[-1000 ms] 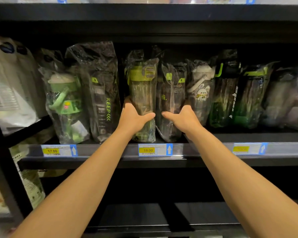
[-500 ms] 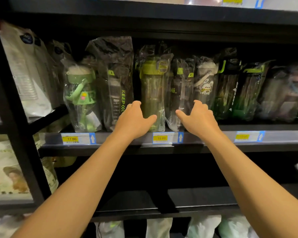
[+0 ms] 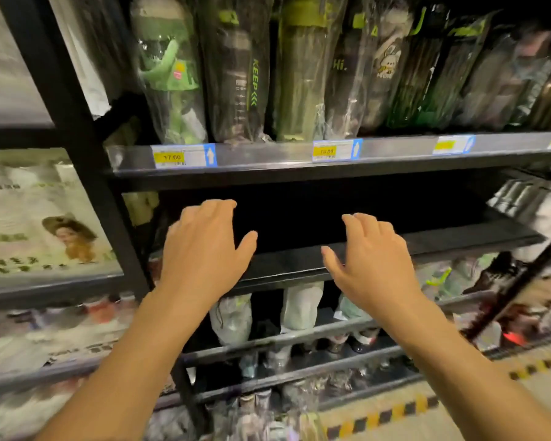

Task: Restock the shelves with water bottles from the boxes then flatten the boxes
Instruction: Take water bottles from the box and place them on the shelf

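Left hand and right hand have dropped from the water bottles, now holding nothing.
Fingers are spread and loosely curved, probably freed to fetch more stock; the bagged bottles stand packed upright above the fingertips, behind the tagged shelf lip. Beyond the fingers a dark lower shelf gives open room, its front edge just past the palms.

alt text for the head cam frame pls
A left hand and right hand, open and holding nothing, hover before a dark shelf. Above, bagged bottles stand in a row behind yellow price tags. The frame is motion-blurred.
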The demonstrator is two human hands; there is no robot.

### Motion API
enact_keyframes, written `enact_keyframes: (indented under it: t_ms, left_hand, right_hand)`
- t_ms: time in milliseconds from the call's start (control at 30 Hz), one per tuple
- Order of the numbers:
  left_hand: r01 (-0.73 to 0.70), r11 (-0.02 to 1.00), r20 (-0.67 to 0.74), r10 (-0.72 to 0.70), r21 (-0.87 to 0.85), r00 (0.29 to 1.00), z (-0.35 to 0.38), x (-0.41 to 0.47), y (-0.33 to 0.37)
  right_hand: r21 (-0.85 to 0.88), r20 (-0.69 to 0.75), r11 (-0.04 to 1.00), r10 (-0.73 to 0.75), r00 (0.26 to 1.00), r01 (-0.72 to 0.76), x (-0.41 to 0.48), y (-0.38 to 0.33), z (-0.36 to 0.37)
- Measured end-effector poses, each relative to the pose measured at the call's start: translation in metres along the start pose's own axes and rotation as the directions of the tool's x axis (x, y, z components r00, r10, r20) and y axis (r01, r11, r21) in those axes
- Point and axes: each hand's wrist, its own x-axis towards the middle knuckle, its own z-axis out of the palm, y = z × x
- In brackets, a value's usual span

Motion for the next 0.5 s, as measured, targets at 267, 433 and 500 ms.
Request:
enact_keyframes:
  t_ms: [267,433,500]
  left_hand:
    - [0.146,0.981,0.198,-0.168,0.125,0.966,0.042,-0.157,-0.047]
    - [0.261,0.945,0.304,-0.312,0.197,0.9,0.049,-0.253,-0.058]
    - [0.299,0.925,0.375,-0.369,0.232,0.85,0.046,-0.288,-0.064]
  right_hand:
    - [-0.033,0.302,0.997,-0.059,0.952,0.073,-0.142,-0.016,0.057]
    - [0.035,0.426,0.992,-0.125,0.896,0.122,-0.222,-0.032,0.072]
    - [0.066,0.488,0.989,-0.146,0.86,0.131,-0.253,-0.044,0.076]
